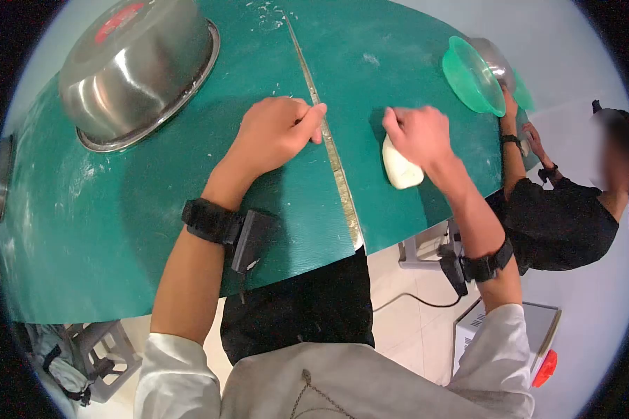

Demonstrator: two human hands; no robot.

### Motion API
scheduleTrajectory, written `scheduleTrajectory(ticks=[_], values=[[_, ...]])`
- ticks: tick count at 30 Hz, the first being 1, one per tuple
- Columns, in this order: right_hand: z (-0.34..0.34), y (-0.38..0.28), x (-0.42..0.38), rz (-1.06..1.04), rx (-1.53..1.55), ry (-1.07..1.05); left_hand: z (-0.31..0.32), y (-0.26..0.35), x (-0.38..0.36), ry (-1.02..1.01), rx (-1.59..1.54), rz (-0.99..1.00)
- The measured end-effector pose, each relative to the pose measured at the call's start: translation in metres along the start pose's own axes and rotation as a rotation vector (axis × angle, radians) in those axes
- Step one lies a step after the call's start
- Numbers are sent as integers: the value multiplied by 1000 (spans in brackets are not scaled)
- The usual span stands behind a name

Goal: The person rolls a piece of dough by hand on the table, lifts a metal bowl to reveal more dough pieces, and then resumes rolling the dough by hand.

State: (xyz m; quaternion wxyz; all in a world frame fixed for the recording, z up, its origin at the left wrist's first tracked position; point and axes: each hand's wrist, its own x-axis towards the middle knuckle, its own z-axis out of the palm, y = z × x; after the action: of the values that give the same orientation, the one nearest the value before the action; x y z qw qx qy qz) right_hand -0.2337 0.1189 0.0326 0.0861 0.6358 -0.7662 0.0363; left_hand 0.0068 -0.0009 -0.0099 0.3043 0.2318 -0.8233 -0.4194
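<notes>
A smooth white lump of dough (402, 166) lies on the green tabletop, right of the seam. My right hand (421, 134) is curled over the dough's far end, touching it and hiding part of it; that hand is slightly blurred. Left of the seam, my left hand (278, 131) is closed in a loose fist above the table, its thumb pointing toward the seam. Nothing shows in the left fingers.
A large upturned steel basin (143, 66) stands at the far left. At the far right are a green plastic basin (472, 77) and a metal bowl (494, 61), beside a co-worker in black (559, 220). A floury seam (332, 150) divides the green table (377, 42).
</notes>
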Motion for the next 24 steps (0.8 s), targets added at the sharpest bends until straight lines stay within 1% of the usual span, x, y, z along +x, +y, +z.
scheduleTrajectory(ticks=[2,3,5,6,7,9,10,12,13,14,15,16,17,19,20,21,23,24], values=[[-1,-9,22,-82,-110,82,2,-3,1,0,26,7],[3,-7,29,-82,-109,73,4,-3,1,-2,21,0],[8,-4,44,-112,-148,140,3,-3,2,-1,37,-35],[12,-2,49,-149,-166,223,2,-1,2,4,38,-42],[15,0,50,-156,-161,222,2,1,2,5,24,-28],[19,2,50,-142,-156,318,1,0,2,3,12,-12],[19,3,49,-140,-159,319,2,-2,2,5,9,-15],[19,7,44,-336,-47,523,4,-2,2,4,5,-5],[18,9,40,-330,-55,532,2,0,2,-5,37,-34],[17,9,31,-343,-15,618,1,2,2,-12,70,-62],[14,7,20,-359,26,702,0,4,2,-11,72,-51],[8,2,7,-326,79,738,0,5,2,-25,58,-68],[4,-1,-5,-329,77,746,-2,5,1,-36,47,-87],[0,-5,-33,-237,198,673,-1,-1,1,-31,55,-67],[-3,-7,-45,-169,210,628,1,-2,1,-30,56,-46],[-7,-4,-54,-163,203,631,1,0,2,-35,54,-38],[-18,7,-72,70,562,337,-1,7,2,-40,61,-49],[-34,4,-76,170,580,216,-2,7,2,-41,59,-44]])
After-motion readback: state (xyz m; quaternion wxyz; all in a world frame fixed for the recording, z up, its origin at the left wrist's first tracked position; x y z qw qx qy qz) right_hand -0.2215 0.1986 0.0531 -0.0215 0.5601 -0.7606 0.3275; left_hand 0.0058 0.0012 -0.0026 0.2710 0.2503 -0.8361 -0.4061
